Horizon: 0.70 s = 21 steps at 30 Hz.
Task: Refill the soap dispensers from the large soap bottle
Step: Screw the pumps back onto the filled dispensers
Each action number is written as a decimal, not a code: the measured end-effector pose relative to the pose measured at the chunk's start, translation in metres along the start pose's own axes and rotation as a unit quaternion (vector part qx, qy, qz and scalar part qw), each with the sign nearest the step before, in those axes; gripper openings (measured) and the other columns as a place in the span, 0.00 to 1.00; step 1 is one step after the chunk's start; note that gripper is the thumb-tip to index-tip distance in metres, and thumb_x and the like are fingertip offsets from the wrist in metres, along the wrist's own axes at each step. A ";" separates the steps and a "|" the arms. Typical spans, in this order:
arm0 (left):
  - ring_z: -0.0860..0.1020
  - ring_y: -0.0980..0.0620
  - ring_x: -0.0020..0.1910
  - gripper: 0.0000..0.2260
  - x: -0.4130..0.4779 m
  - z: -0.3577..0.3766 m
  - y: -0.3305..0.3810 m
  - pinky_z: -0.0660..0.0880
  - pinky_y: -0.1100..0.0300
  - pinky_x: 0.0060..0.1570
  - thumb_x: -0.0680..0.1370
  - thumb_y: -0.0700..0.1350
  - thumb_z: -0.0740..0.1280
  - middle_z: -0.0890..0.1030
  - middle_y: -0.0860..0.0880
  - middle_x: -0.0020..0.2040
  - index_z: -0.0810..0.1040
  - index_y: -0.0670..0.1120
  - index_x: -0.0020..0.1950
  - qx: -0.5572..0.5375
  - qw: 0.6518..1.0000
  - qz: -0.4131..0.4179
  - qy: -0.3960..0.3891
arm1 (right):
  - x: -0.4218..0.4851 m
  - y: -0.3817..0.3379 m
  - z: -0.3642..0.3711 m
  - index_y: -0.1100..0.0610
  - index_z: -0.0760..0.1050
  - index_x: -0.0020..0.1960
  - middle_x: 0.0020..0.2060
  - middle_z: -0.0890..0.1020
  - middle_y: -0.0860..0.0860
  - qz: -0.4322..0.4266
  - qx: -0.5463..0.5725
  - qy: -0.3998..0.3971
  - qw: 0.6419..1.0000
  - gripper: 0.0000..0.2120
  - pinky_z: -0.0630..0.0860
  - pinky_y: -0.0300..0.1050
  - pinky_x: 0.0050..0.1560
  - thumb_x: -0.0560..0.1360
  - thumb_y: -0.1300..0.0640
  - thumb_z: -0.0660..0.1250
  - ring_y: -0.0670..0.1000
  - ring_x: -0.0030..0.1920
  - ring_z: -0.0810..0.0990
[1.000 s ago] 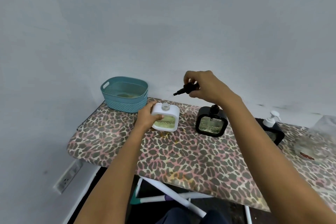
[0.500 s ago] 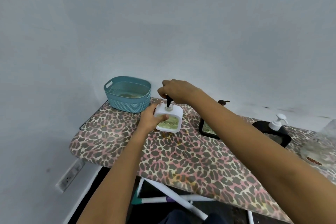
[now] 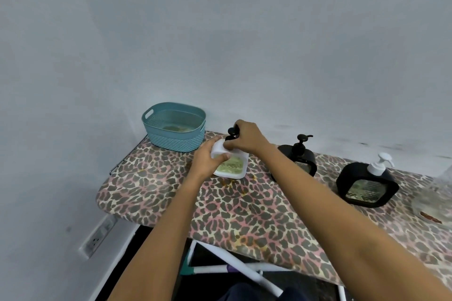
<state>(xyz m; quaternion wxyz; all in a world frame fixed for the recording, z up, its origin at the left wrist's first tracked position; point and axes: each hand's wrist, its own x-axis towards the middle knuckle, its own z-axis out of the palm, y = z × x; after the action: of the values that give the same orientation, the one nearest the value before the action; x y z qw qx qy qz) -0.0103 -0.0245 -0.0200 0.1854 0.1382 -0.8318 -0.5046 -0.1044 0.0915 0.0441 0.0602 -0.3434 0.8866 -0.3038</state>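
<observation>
a second ago the right hand [image 3: 245,138] held the black pump [image 3: 231,134] in the air over the black dispenser [image 3: 297,157]; now the pump sits in the neck of the white dispenser [image 3: 231,164], with the right hand's fingers closed around it at the top. left hand [image 3: 210,157] unchanged: wrapped around the white dispenser's left side, thumb across the front, holding it down on the worktop [image 3: 244,210]. yellow-green soap shows through its window. view has shifted a little, so a second black dispenser [image 3: 367,184] with a white pump is now fully seen.

worktop is covered in leopard print, with yellowish stains just in front of the white dispenser. plain pale wall behind; wall socket [image 3: 97,237] low at left; white frame legs [image 3: 234,267] beneath the worktop.

teal basket [image 3: 173,127] at the far left end, near the white dispenser but apart. a clear container [image 3: 437,198], blurred, at the right edge. the right forearm crosses in front of the nearer black dispenser, hiding part of it.
</observation>
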 end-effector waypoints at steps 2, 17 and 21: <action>0.74 0.50 0.59 0.27 0.001 0.001 0.001 0.70 0.61 0.55 0.73 0.45 0.72 0.72 0.47 0.66 0.68 0.48 0.70 0.015 1.000 0.009 0.002 | -0.008 0.005 0.010 0.59 0.69 0.44 0.36 0.73 0.49 0.021 0.084 0.066 0.994 0.16 0.64 0.39 0.31 0.66 0.55 0.75 0.48 0.35 0.70; 0.73 0.50 0.60 0.24 0.004 0.004 0.005 0.70 0.59 0.56 0.74 0.46 0.69 0.73 0.47 0.65 0.68 0.50 0.69 0.028 0.999 0.006 -0.016 | -0.025 0.023 0.040 0.54 0.74 0.62 0.51 0.72 0.52 0.031 0.233 0.121 0.964 0.23 0.68 0.35 0.45 0.68 0.56 0.74 0.47 0.47 0.72; 0.73 0.50 0.59 0.24 0.004 0.003 0.004 0.71 0.58 0.58 0.74 0.45 0.70 0.74 0.47 0.65 0.68 0.49 0.69 0.024 0.999 0.013 -0.017 | -0.028 0.022 0.042 0.59 0.78 0.60 0.50 0.81 0.50 0.011 0.292 0.095 0.952 0.15 0.71 0.36 0.48 0.73 0.62 0.69 0.46 0.49 0.78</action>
<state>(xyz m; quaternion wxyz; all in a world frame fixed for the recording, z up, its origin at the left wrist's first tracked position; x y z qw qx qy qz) -0.0150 -0.0217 -0.0170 0.1746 0.1230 -0.8484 -0.4843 -0.0825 0.1012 -0.0052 0.0764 -0.2704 0.7644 -0.5803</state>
